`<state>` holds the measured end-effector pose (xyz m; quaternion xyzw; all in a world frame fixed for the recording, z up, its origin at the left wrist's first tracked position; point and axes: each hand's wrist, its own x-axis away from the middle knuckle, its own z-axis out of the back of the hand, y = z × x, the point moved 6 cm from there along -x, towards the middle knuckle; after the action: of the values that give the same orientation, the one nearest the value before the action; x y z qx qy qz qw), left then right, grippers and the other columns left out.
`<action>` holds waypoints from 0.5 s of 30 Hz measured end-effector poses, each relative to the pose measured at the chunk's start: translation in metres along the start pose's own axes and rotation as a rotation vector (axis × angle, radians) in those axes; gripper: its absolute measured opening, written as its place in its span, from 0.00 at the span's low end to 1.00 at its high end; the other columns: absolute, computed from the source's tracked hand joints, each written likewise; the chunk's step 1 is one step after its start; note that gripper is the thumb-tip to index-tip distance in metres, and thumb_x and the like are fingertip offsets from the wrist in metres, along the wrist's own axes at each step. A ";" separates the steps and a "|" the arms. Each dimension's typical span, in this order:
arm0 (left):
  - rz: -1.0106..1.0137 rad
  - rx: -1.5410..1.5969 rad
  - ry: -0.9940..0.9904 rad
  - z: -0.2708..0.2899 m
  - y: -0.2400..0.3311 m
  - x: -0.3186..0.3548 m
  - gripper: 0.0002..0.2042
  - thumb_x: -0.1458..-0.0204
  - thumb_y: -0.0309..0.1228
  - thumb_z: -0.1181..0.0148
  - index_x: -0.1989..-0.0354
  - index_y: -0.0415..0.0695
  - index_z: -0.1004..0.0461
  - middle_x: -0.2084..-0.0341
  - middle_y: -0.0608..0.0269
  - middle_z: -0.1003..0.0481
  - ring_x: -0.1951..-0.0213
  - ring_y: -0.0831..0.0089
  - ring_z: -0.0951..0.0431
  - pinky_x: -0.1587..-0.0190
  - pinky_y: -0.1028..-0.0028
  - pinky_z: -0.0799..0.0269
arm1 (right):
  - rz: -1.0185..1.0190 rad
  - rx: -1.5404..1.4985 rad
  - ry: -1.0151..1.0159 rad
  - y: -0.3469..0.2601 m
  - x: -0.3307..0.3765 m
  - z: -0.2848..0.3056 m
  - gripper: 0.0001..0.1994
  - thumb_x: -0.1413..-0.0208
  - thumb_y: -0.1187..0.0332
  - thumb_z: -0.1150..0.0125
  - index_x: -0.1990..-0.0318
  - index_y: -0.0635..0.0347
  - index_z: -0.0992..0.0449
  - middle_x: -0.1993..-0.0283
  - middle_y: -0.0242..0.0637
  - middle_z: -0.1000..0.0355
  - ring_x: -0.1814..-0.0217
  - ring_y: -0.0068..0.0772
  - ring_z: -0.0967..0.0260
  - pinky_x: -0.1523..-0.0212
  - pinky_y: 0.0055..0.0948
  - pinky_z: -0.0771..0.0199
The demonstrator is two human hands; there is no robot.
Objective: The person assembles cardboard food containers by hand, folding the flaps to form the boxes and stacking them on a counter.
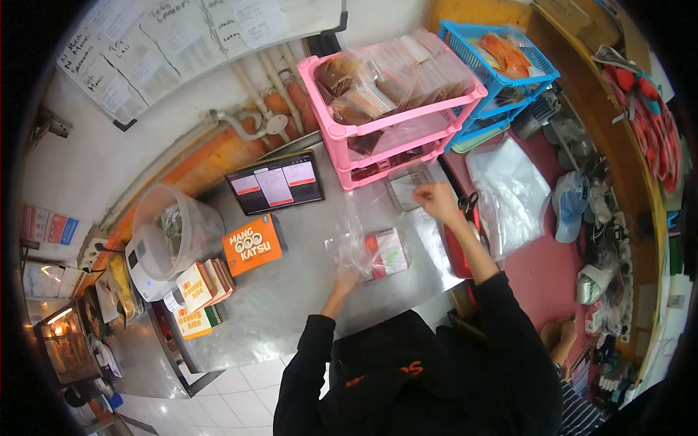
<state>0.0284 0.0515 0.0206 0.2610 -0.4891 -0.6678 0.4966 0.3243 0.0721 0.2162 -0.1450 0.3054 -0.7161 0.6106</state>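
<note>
My left hand (346, 280) holds the lower edge of a clear plastic bag (350, 243) that stands up off the steel table (291, 298). Right beside it lies a small packet with red and green print (387, 254). My right hand (436, 200) is stretched farther out, its fingers pinched on the rim of a small clear plastic container (406, 185) that sits in front of the pink rack (392, 102). Whether the fingers hold anything small I cannot tell.
A tablet (275, 183) leans at the back of the table. Left of it stand a clear tub with a lid (174, 229), an orange box (251, 245) and stacked packets (200, 291). A blue basket rack (502, 65) and loose plastic bags (509, 192) are on the right. Another person's foot (558, 334) shows at lower right.
</note>
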 end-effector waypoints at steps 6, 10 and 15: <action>0.113 0.158 -0.403 0.004 0.070 -0.026 0.15 0.66 0.28 0.42 0.66 0.39 0.29 0.80 0.54 0.27 0.75 0.64 0.25 0.68 0.62 0.31 | -0.052 -0.393 -0.585 -0.055 0.109 -0.085 0.06 0.65 0.77 0.40 0.74 0.60 0.24 0.77 0.39 0.28 0.74 0.30 0.29 0.72 0.26 0.31; -0.159 -0.436 -0.380 0.005 0.151 -0.027 0.12 0.65 0.33 0.40 0.73 0.39 0.27 0.78 0.53 0.27 0.75 0.62 0.25 0.68 0.67 0.30 | -0.287 -0.326 -0.270 -0.056 0.134 -0.133 0.09 0.66 0.72 0.40 0.72 0.61 0.25 0.73 0.45 0.28 0.72 0.42 0.30 0.70 0.32 0.32; -0.131 -0.903 -0.355 -0.007 0.158 -0.008 0.17 0.67 0.36 0.41 0.67 0.41 0.26 0.72 0.48 0.27 0.71 0.54 0.25 0.63 0.64 0.30 | -0.685 -0.357 0.000 -0.032 0.146 -0.159 0.14 0.64 0.66 0.41 0.70 0.67 0.27 0.72 0.53 0.30 0.69 0.51 0.32 0.67 0.39 0.32</action>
<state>0.1020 0.0514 0.1611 -0.0681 -0.2101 -0.8773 0.4261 0.1761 -0.0249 0.0891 -0.3425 0.3591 -0.8143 0.3011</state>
